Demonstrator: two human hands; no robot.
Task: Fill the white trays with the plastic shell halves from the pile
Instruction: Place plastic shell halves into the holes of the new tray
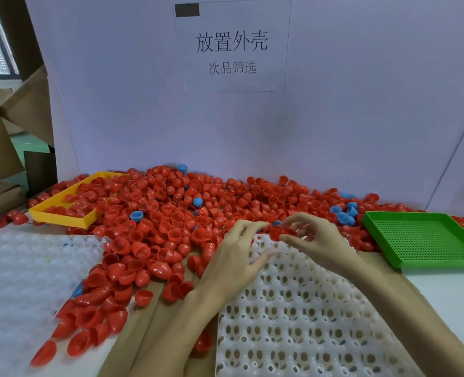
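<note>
Your right hand [316,242] pinches a red shell half [279,232] between thumb and forefinger, its other fingers loosely curled above it, and holds it over the far edge of the white tray [301,317] that lies beneath both your wrists. Your left hand [237,257] sits just beside it, fingers spread and relaxed, the fingertips reaching toward the same shell; whether they touch it you cannot tell from here. That tray's cups, as far as they show, hold nothing, and part of it is hidden under your forearms. Beyond and to the left of your hands spreads the pile [171,213] of red shell halves, with a few blue shell halves [136,215] scattered through it, more of them gathered just past your right hand. Far off to the left of your left hand lies a second white tray [21,281], blurred, with red halves spilling down along its near side. A yellow tray [62,217] sits in the pile beyond your left hand, holding some red halves. To the right of your right hand rests a green perforated tray [426,240]. Straight ahead, a paper sign [232,44] hangs on the white board behind the pile.
</note>
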